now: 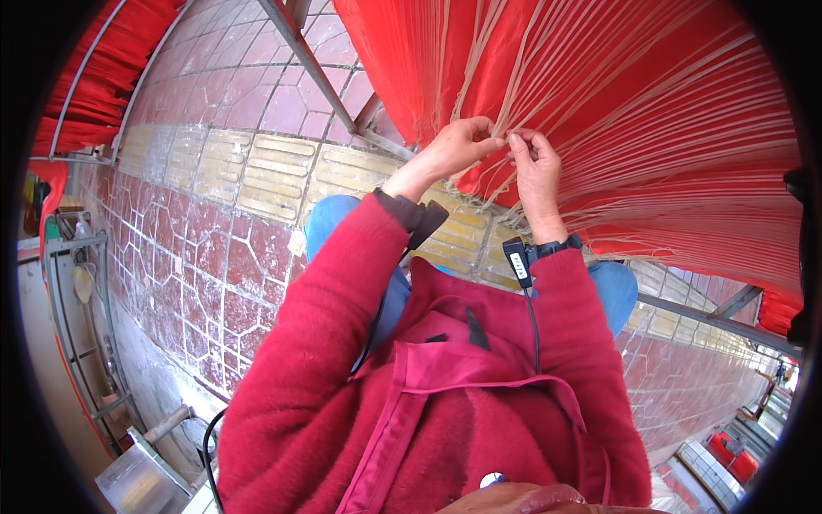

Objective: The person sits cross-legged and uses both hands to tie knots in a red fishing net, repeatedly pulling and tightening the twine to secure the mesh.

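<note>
Many thin beige threads [531,64] fan out across a large hanging sheet of bright red cloth [394,51]. At the lower part of these threads my left hand [460,146] comes in from the left, thumb and forefinger pinched on a few of them. Close against it, my right hand [538,171] is also closed in a pinch on the threads, its fingertips almost touching the left ones. What lies exactly between the fingertips is too fine to make out. Loose thread ends [505,214] dangle in a fringe below the hands.
A metal frame bar [308,64] slants down at the far left of the cloth; another rail [711,319] runs at the right. More red cloth [98,77] hangs on a rack at the far left. Below are yellow ribbed tiles [278,171] and red patterned paving [205,248].
</note>
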Tool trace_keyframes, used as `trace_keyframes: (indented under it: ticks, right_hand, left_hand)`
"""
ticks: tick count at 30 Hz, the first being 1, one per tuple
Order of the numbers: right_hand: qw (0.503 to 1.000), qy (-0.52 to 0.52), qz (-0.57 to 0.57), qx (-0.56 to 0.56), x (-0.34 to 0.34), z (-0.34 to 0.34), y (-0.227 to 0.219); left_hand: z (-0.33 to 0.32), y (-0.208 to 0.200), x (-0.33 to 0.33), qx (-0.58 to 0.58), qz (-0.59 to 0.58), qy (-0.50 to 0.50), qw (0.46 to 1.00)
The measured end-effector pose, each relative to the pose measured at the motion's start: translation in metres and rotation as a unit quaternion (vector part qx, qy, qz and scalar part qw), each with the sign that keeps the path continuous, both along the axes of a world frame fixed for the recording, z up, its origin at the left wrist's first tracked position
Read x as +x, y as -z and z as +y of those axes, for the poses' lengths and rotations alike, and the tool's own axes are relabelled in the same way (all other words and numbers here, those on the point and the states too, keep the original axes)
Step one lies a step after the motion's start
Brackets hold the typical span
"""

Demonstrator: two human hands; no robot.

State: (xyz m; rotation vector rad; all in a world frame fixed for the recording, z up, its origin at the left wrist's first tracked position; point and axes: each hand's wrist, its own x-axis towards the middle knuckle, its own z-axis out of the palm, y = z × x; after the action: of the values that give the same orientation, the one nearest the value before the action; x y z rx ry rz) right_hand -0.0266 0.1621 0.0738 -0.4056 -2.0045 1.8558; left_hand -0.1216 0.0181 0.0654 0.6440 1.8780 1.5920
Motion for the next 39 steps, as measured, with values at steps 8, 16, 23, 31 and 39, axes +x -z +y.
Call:
trace_keyframes:
  ticks: [8, 16, 23, 31, 39]
  right_hand:
    - [0.997, -0.045, -0.011, -0.059, 0.036, -0.012, -0.014]
    - [0.997, -0.034, -0.018, -0.065, 0.058, -0.013, -0.022]
    - [0.998, -0.045, 0.013, -0.045, 0.069, -0.025, -0.033]
    - [0.997, -0.051, 0.054, -0.014, 0.06, -0.021, -0.076]
    - [0.998, -0.05, 0.036, 0.028, 0.079, -0.027, -0.1]
  left_hand:
    - [-0.019, -0.018, 0.013, 0.004, -0.066, 0.142, 0.988]
    - [-0.024, -0.038, 0.043, 0.014, -0.046, 0.143, 0.989]
    - [-0.033, -0.046, 0.07, 0.02, -0.038, 0.046, 0.998]
    - [-0.033, -0.071, 0.096, -0.075, 0.159, -0.014, 0.984]
    - [-0.017, -0.107, 0.094, 0.127, 0.055, -0.072, 0.988]
